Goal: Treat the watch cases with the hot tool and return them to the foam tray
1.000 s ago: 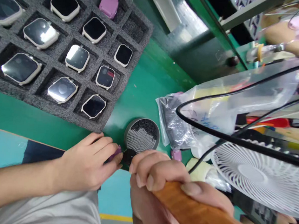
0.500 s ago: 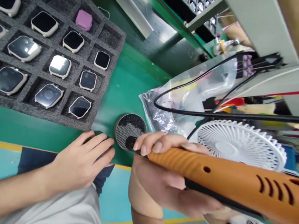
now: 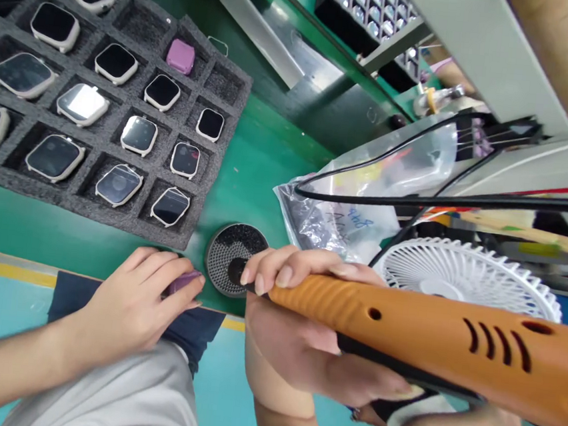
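Note:
My left hand [image 3: 135,299] is shut on a small purple smartwatch body [image 3: 184,283], which shows at its fingertips. My right hand [image 3: 287,287] grips an orange handheld tool with a slotted handle [image 3: 394,321]. The tool's black tip [image 3: 236,270] rests over a round metal tin [image 3: 232,259] holding perforated mesh and dark granules. Above the hands lies a grey foam tray [image 3: 226,87] with square cells. Smartwatch bodies with dark screens [image 3: 139,135] sit in its cells, and one pink watch body [image 3: 180,56] sits near the far corner.
The green bench top [image 3: 262,171] carries a clear plastic bag [image 3: 338,225] and a white fan [image 3: 463,274] crossed by a black cable [image 3: 440,200]. Another person's hand [image 3: 459,424] and white sleeve show at the lower right. The bench edge runs above my lap.
The view has shifted slightly. The purple watch body now shows at my left fingertips, and the black tool tip sits further over the tin. The tray and fan have moved in the frame.

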A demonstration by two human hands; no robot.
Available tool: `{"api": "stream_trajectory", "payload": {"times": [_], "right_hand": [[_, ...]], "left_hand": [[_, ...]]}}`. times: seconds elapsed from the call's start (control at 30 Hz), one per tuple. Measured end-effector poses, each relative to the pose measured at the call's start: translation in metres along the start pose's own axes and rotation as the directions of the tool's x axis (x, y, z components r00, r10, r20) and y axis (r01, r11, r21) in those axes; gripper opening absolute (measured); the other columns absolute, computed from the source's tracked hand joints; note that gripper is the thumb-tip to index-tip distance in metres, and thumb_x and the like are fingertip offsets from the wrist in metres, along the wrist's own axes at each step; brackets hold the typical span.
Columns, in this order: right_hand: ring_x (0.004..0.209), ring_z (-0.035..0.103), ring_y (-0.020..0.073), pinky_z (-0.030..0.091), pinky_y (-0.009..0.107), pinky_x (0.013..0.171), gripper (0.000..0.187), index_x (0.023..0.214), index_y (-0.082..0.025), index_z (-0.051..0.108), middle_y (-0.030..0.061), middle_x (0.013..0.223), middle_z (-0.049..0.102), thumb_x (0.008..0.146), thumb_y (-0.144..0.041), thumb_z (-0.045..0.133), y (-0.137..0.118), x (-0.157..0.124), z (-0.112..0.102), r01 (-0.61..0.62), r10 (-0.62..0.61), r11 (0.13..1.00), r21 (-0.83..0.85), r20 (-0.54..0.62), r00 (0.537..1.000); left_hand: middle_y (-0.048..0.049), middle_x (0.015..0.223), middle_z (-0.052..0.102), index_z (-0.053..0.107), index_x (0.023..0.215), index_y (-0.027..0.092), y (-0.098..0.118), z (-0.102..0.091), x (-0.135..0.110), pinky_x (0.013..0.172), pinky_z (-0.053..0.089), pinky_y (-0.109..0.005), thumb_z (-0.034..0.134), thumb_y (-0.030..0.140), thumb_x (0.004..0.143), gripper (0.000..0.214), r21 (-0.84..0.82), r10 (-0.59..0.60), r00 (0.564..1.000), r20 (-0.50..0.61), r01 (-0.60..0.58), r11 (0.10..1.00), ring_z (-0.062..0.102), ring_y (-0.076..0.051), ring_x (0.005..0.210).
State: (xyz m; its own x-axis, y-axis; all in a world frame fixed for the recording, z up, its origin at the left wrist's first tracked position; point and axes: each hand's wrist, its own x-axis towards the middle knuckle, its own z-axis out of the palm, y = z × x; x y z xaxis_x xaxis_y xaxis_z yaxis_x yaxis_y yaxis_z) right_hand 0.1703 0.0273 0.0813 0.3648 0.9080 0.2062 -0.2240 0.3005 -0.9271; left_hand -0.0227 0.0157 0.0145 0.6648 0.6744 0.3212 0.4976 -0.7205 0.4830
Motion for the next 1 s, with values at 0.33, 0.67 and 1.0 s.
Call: {"api": "stream_trajectory", "payload": {"times": [0.33, 0.67, 1.0], "right_hand": [[0.066, 0.056, 0.0153, 0.051, 0.037, 0.058, 0.055, 0.113, -0.031, 0.058, -0.0037, 0.082, 0.057, 0.094, -0.080, 0.041, -0.002, -0.012, 0.006, -0.053, 0.054, 0.997, -0.057, 0.023, 0.998], [0.066, 0.058, 0.0178, 0.052, 0.040, 0.059, 0.046, 0.115, -0.028, 0.060, -0.0017, 0.084, 0.059, 0.098, -0.069, 0.048, -0.001, -0.014, 0.005, -0.043, 0.053, 0.990, -0.131, 0.071, 0.996], [0.063, 0.060, 0.0167, 0.055, 0.042, 0.055, 0.039, 0.114, -0.027, 0.058, -0.0030, 0.082, 0.059, 0.105, -0.058, 0.036, -0.004, -0.018, 0.008, 0.029, -0.018, 0.976, -0.214, 0.054, 0.998]], "left_hand": [[-0.0124, 0.122, 0.070, 0.071, 0.125, 0.014, -0.004, 0.004, -0.002, 0.093, 0.048, -0.044, 0.068, 0.013, 0.093, 0.033, -0.095, -0.003, 0.999, -0.043, -0.001, 0.995, 0.061, -0.027, 0.109], [-0.0147, 0.118, 0.074, 0.070, 0.125, 0.008, -0.007, 0.013, -0.008, 0.085, 0.052, -0.044, 0.074, 0.013, 0.087, 0.039, -0.071, 0.039, 0.990, -0.137, -0.049, 0.996, 0.064, -0.029, 0.104], [-0.0155, 0.122, 0.073, 0.071, 0.123, 0.008, -0.007, 0.015, -0.009, 0.083, 0.051, -0.045, 0.074, 0.012, 0.086, 0.038, -0.089, 0.047, 0.986, -0.161, -0.062, 0.994, 0.063, -0.030, 0.104]]}}
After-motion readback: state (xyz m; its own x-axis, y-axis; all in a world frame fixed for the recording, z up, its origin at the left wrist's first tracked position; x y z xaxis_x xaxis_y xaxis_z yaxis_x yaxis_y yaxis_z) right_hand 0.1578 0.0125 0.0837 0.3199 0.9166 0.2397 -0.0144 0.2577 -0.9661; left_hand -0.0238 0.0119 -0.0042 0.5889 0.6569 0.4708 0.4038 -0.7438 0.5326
